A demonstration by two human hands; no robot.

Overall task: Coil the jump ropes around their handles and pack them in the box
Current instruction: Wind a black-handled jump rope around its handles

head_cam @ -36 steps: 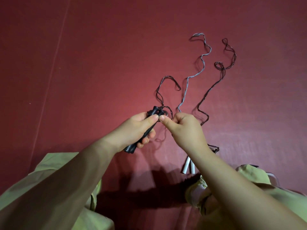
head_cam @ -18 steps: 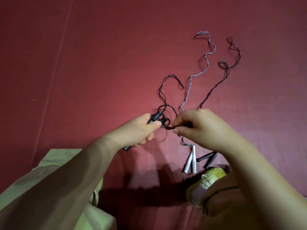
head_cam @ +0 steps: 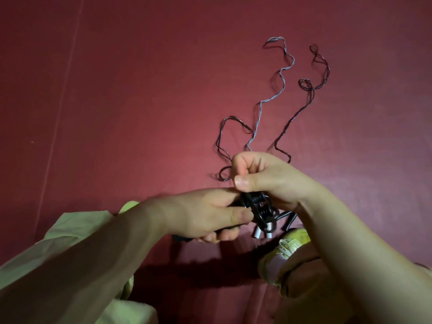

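Your left hand (head_cam: 205,216) grips the black handles (head_cam: 251,208), thumb and fingers curled round them, with the butt end poking out beneath your palm. Your right hand (head_cam: 266,176) is clenched just above those handles, thumb pressed to forefinger on the black rope (head_cam: 223,146), which trails from your fist up across the red mat (head_cam: 140,90) in a loose loop. Turns of that rope already sit coiled round the top of the handles, between your two hands. Beyond the handles, farther from you, a grey rope (head_cam: 259,108) snakes away over the mat, and to its right lies a second dark rope (head_cam: 304,106). Just below the handles, on the mat, the grey rope's white handles (head_cam: 263,231) show, with another black handle (head_cam: 289,222) beside them. A yellow-green shoe (head_cam: 287,249) rests nearer you, under your right wrist. Whether the box is nearby cannot be told.
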